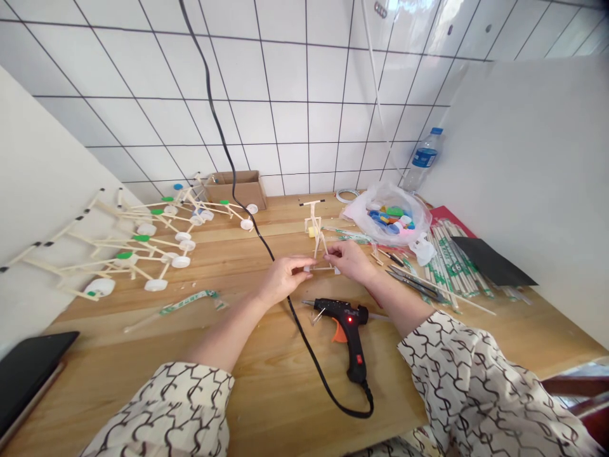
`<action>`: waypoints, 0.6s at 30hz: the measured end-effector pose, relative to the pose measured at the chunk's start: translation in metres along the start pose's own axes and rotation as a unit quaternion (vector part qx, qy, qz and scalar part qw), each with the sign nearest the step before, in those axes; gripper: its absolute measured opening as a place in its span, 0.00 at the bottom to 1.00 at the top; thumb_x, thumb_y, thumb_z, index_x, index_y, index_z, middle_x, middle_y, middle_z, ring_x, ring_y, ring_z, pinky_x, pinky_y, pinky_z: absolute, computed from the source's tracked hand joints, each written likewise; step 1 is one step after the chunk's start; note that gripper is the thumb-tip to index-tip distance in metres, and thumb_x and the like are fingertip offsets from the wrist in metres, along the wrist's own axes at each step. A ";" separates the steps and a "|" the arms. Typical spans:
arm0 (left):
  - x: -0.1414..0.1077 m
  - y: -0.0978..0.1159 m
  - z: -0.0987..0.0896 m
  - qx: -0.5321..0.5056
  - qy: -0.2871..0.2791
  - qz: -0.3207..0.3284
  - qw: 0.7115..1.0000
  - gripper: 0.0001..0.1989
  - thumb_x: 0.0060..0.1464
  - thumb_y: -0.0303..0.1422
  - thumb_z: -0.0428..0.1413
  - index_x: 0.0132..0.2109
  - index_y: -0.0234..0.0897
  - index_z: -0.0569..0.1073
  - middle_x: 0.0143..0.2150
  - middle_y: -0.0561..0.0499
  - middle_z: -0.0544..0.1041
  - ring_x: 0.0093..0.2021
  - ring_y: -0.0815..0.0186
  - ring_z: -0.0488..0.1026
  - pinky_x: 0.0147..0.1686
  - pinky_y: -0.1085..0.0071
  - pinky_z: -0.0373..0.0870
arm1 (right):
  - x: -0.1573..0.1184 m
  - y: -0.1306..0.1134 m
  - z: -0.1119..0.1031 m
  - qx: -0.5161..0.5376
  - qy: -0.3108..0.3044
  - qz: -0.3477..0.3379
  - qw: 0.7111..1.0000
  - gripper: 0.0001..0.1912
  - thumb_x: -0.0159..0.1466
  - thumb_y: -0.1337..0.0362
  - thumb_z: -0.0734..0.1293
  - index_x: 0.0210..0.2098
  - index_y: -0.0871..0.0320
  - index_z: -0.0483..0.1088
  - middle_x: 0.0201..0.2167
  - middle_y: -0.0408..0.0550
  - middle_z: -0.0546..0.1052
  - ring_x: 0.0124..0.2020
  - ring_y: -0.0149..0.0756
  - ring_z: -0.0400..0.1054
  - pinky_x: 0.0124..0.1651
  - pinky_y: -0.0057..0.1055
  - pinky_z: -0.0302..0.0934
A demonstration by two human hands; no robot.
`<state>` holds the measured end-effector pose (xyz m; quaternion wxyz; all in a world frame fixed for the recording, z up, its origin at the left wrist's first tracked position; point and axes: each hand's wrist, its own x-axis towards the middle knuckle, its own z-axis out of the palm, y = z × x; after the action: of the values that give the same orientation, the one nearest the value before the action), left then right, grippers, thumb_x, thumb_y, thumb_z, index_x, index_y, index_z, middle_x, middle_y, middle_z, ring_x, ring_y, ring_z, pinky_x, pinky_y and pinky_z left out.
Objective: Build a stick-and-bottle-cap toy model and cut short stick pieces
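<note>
A small model tricycle made of wooden sticks (318, 238) stands on the table in front of me, with a dark-tipped handlebar at its far end and a yellow piece below that. My left hand (285, 278) is closed at its near left corner, thumb and fingers pinching by a white wheel there. On the other side my right hand (351, 260) pinches a slanting stick of the frame, its fingertips partly hiding the joint. Just nearer to me lies a black glue gun (349, 324) with an orange trigger and a lit red light, its nozzle pointing left.
Several similar stick tricycles (143, 238) with white cap wheels crowd the left. A black cable (257, 231) crosses the table. At right are a bag of bottle caps (392, 219), scissors (416, 282), wrapped chopsticks (454, 260) and a water bottle (423, 158). A cardboard box (242, 190) stands behind.
</note>
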<state>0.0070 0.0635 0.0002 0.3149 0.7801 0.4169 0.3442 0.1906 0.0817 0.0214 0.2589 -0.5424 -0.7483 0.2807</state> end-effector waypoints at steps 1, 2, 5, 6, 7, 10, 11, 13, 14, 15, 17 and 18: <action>0.000 0.000 0.000 0.001 -0.001 0.001 1.000 0.14 0.46 0.24 0.57 0.42 0.37 0.77 0.43 0.46 0.78 0.40 0.63 0.73 0.42 0.67 0.68 | 0.000 0.000 0.000 -0.001 0.002 0.001 1.000 0.08 0.55 0.68 0.62 0.21 0.62 0.70 0.17 0.39 0.66 0.21 0.26 0.55 0.25 0.24 0.49; 0.000 0.000 0.000 0.003 -0.003 0.001 1.000 0.14 0.46 0.24 0.57 0.42 0.37 0.77 0.43 0.46 0.77 0.41 0.62 0.73 0.42 0.67 0.68 | 0.000 0.001 0.000 -0.002 0.005 0.002 1.000 0.08 0.55 0.68 0.62 0.21 0.62 0.70 0.17 0.40 0.66 0.21 0.26 0.55 0.25 0.24 0.49; 0.000 -0.001 0.001 0.009 0.000 0.000 1.000 0.14 0.46 0.23 0.57 0.42 0.36 0.77 0.43 0.45 0.77 0.42 0.62 0.73 0.42 0.67 0.68 | 0.000 0.002 0.001 -0.007 0.013 0.007 1.000 0.08 0.54 0.68 0.62 0.21 0.62 0.70 0.17 0.40 0.66 0.21 0.26 0.55 0.26 0.24 0.49; 0.000 -0.001 0.001 0.009 0.002 0.001 1.000 0.14 0.46 0.23 0.57 0.42 0.36 0.77 0.43 0.45 0.77 0.42 0.62 0.73 0.42 0.67 0.68 | 0.000 0.002 0.001 -0.009 0.016 0.009 1.000 0.08 0.54 0.68 0.62 0.20 0.62 0.69 0.17 0.40 0.66 0.21 0.26 0.55 0.26 0.24 0.49; 0.000 -0.001 0.001 0.010 0.004 0.003 1.000 0.13 0.46 0.23 0.57 0.42 0.36 0.77 0.43 0.46 0.77 0.41 0.62 0.73 0.42 0.67 0.68 | 0.000 0.002 0.001 -0.011 0.019 0.010 1.000 0.08 0.54 0.68 0.63 0.20 0.62 0.69 0.17 0.41 0.66 0.21 0.27 0.55 0.26 0.24 0.49; 0.000 -0.002 0.001 0.015 0.007 0.010 1.000 0.13 0.46 0.24 0.57 0.41 0.37 0.77 0.43 0.47 0.78 0.42 0.62 0.73 0.44 0.67 0.68 | -0.001 0.003 0.002 -0.013 0.030 0.011 0.999 0.08 0.54 0.69 0.63 0.20 0.63 0.70 0.17 0.42 0.67 0.21 0.27 0.56 0.26 0.25 0.50; 0.000 -0.002 0.001 0.017 0.009 0.012 1.000 0.13 0.46 0.24 0.57 0.41 0.37 0.77 0.43 0.47 0.78 0.42 0.62 0.73 0.44 0.67 0.68 | -0.001 0.003 0.002 -0.012 0.034 0.012 0.999 0.08 0.54 0.69 0.63 0.21 0.63 0.70 0.17 0.42 0.68 0.21 0.27 0.57 0.27 0.25 0.50; 0.000 -0.003 0.001 0.022 0.010 0.016 1.000 0.13 0.46 0.24 0.57 0.41 0.37 0.77 0.44 0.47 0.77 0.43 0.62 0.73 0.44 0.66 0.68 | -0.002 0.003 0.003 -0.011 0.041 0.013 0.999 0.08 0.54 0.69 0.63 0.21 0.63 0.71 0.18 0.43 0.69 0.21 0.28 0.58 0.27 0.25 0.51; 0.000 -0.003 0.001 0.024 0.009 0.017 1.000 0.13 0.46 0.24 0.57 0.41 0.38 0.77 0.43 0.47 0.77 0.42 0.62 0.73 0.44 0.66 0.68 | -0.003 0.003 0.004 -0.010 0.044 0.014 0.999 0.07 0.54 0.69 0.63 0.22 0.63 0.71 0.18 0.43 0.69 0.21 0.28 0.58 0.27 0.25 0.51; 0.000 -0.003 0.001 0.024 0.009 0.019 0.999 0.13 0.46 0.24 0.57 0.41 0.38 0.77 0.43 0.47 0.78 0.42 0.62 0.73 0.44 0.66 0.68 | -0.003 0.003 0.004 -0.009 0.047 0.015 0.999 0.07 0.54 0.69 0.63 0.22 0.62 0.71 0.18 0.43 0.70 0.21 0.28 0.58 0.27 0.25 0.51; 0.000 -0.002 0.001 0.025 0.005 0.020 0.999 0.13 0.47 0.24 0.56 0.41 0.38 0.77 0.43 0.47 0.78 0.42 0.62 0.73 0.44 0.65 0.68 | -0.004 0.002 0.005 -0.010 0.054 0.016 0.998 0.08 0.54 0.69 0.63 0.21 0.62 0.71 0.18 0.43 0.70 0.21 0.28 0.58 0.27 0.25 0.51; 0.000 -0.003 0.001 0.025 0.004 0.019 0.999 0.12 0.47 0.24 0.56 0.41 0.38 0.77 0.43 0.47 0.78 0.42 0.62 0.73 0.45 0.65 0.68 | -0.005 0.002 0.006 -0.011 0.058 0.017 0.998 0.08 0.54 0.69 0.63 0.21 0.62 0.71 0.18 0.43 0.70 0.21 0.28 0.58 0.27 0.24 0.51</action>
<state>0.0068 0.0646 -0.0022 0.2872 0.7944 0.4114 0.3424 0.1895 0.0770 0.0155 0.2910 -0.5728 -0.7260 0.2452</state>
